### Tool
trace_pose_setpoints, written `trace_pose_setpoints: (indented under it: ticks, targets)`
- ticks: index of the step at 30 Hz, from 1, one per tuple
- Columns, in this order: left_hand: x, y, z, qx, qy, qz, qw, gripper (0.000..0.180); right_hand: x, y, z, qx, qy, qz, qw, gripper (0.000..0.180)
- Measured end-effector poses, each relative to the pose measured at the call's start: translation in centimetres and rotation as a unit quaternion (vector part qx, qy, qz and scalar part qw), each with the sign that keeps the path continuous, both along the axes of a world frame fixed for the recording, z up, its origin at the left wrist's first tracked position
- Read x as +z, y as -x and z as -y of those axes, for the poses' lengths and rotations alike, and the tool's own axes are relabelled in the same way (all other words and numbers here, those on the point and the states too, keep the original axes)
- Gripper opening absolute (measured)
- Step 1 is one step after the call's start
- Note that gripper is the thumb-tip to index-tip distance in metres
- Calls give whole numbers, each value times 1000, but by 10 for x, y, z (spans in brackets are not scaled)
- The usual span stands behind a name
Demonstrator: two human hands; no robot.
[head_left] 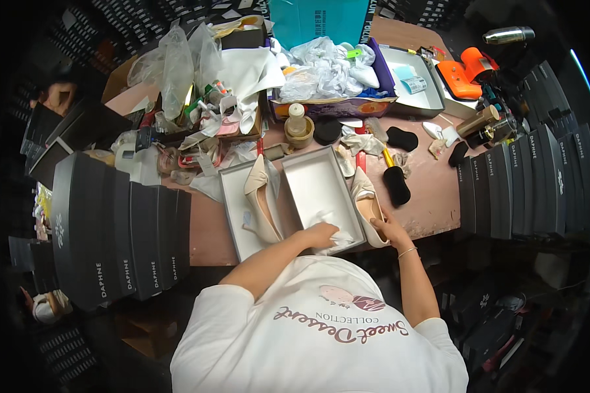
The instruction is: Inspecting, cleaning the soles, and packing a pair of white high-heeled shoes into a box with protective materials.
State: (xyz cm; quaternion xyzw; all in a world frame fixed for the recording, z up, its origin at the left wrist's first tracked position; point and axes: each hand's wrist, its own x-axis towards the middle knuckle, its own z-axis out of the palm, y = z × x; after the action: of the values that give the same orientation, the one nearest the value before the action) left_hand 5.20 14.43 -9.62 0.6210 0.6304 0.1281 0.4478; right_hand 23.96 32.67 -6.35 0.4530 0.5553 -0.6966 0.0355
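Note:
My left hand (pixel 321 234) reaches into the near end of an open grey shoe box (pixel 309 183), its fingers closed on crumpled white tissue paper (pixel 326 219). My right hand (pixel 391 230) grips the heel end of a cream pointed pump (pixel 363 190), thumb at the opening. That shoe stands just right of the box, toe pointing away from me. The matching cream pump (pixel 263 213) lies on its side in the shallow grey tray or lid (pixel 233 196) left of the box, its heel toward the left.
Dark shoe boxes stand in rows at left (pixel 88 229) and right (pixel 501 190). Behind the work area sit a purple carton (pixel 337 107) of plastic wrapping, a small bottle (pixel 296 118), black sponge pads (pixel 395 186) and an orange tape dispenser (pixel 457 80). Tools and scraps clutter the table's left.

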Motion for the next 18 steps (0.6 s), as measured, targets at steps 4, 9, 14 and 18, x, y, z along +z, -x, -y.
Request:
trace_pose_setpoints:
  ticks: [4,9,14,18]
  targets:
    - [-14,29,34,131,58,-57,988,30,-8,-10,8,-26,-39,-34,998,66]
    - [17,53,36,194,-37,-129,972,22,-12,5,15,38,-13,11,999,62]
    - [-31,41,36,226,-145,-184,946,32,-7,48,21,106,-9,14,994,61]
    - [-45,45,42,252,66,-42,965,53,-12,51,-28,276,-182,9,944,54]
